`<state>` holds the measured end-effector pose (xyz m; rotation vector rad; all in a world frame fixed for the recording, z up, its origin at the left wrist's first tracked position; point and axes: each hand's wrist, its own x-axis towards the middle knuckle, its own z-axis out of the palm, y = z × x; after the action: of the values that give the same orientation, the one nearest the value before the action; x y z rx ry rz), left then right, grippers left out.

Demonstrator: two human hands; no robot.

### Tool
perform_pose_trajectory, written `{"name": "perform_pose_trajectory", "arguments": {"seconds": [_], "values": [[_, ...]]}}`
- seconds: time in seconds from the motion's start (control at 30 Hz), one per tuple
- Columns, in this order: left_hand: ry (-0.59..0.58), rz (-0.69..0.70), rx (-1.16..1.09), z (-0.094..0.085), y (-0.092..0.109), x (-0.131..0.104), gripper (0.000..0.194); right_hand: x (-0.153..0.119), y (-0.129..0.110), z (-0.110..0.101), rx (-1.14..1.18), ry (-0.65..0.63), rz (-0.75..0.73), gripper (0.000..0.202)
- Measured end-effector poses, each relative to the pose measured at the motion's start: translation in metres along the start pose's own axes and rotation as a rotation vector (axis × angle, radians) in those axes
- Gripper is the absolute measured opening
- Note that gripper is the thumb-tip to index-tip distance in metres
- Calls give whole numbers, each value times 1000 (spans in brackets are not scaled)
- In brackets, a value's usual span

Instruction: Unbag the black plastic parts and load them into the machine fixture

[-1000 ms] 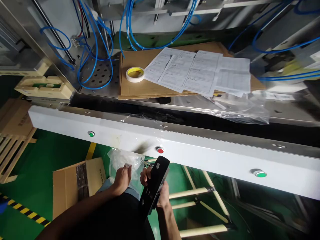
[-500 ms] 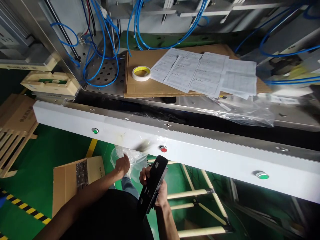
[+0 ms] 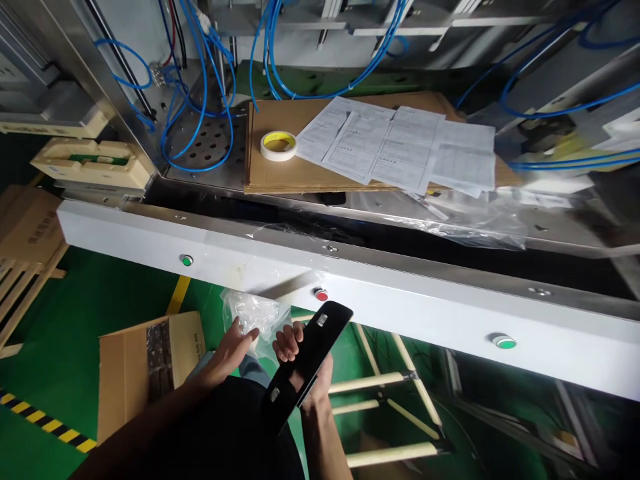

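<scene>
A long black panel [image 3: 313, 357] slants upward in front of my body. My right hand [image 3: 305, 367] is wrapped round it, with fingers curled over the left edge and the palm behind. To its left, my left hand [image 3: 240, 343] has its fingers apart and holds nothing. A clear plastic bag [image 3: 255, 313] hangs or lies just beyond my left hand, below the white beam [image 3: 400, 303]; whether the fingers touch it I cannot tell.
Beyond the beam, cardboard sheets [image 3: 265, 175] carry a tape roll [image 3: 279, 146] and printed papers [image 3: 375, 143]. Blue hoses [image 3: 233, 133] loop above. An open carton [image 3: 120, 373] stands at lower left. A tubular frame [image 3: 385, 453] is at lower right.
My left hand has opened its fingers and moved slightly down and left, off the bag's middle. The black panel has turned, showing more of its flat face. The view has shifted a little.
</scene>
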<state>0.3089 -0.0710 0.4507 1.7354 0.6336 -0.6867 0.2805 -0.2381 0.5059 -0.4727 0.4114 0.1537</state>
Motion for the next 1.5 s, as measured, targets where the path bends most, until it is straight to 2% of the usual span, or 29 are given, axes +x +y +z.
{"name": "perform_pose_trajectory", "arguments": {"seconds": [0.07, 0.13, 0.2, 0.23, 0.3, 0.37, 0.43, 0.57, 0.67, 0.73, 0.8, 0.87, 0.9, 0.97, 1.03, 1.13, 1.2, 1.27, 1.37, 1.5], "values": [[-57, 97, -9, -16, 6, -29, 48, 1, -4, 8, 22, 0, -53, 24], [-303, 166, -40, -27, 12, -53, 39, 2, -7, 17, 33, -4, -103, 25], [-581, 153, -96, -32, 19, -69, 39, 4, -9, 28, 20, -9, -128, 27], [-674, 121, -131, -34, 23, -73, 42, 7, -9, 34, 4, -14, -130, 28], [-714, 52, -203, -39, 33, -78, 43, 14, -7, 49, -48, -33, -126, 30], [-673, 38, -260, -51, 44, -78, 43, 25, -2, 64, -137, -59, -127, 31], [-598, 73, -311, -73, 54, -74, 47, 39, 5, 74, -341, -68, -193, 32], [-324, 206, -379, -140, 67, -53, 65, 65, 14, 88, -879, -4, -671, 49], [-200, 303, -325, -201, 77, -30, 69, 80, 14, 110, -981, -34, -967, 44], [-165, 362, -254, -242, 86, -16, 65, 92, 16, 137, -1309, -218, -1218, 51], [-144, 426, -181, -279, 99, -3, 58, 110, 24, 171, -1787, -536, -1403, 59], [-178, 487, -103, -310, 113, 9, 51, 131, 37, 206, -2120, -819, -1413, 59], [-203, 515, -74, -323, 120, 15, 48, 144, 45, 222, -2200, -902, -1390, 57], [-173, 560, -79, -346, 132, 30, 45, 171, 59, 248, -2268, -957, -1359, 55], [29, 592, -197, -366, 140, 47, 50, 199, 72, 269, -2305, -904, -1347, 55], [421, 607, -462, -392, 140, 73, 63, 243, 93, 302, -2364, -686, -1350, 51], [540, 608, -554, -402, 132, 87, 65, 272, 108, 330, -2397, -542, -1374, 52], [528, 606, -557, -403, 122, 98, 63, 302, 121, 358, -2433, -442, -1407, 55], [400, 606, -477, -392, 107, 110, 59, 343, 136, 390, -2479, -344, -1405, 58], [322, 599, -362, -381, 106, 121, 51, 393, 142, 406, -2486, -331, -1296, 60]]}}
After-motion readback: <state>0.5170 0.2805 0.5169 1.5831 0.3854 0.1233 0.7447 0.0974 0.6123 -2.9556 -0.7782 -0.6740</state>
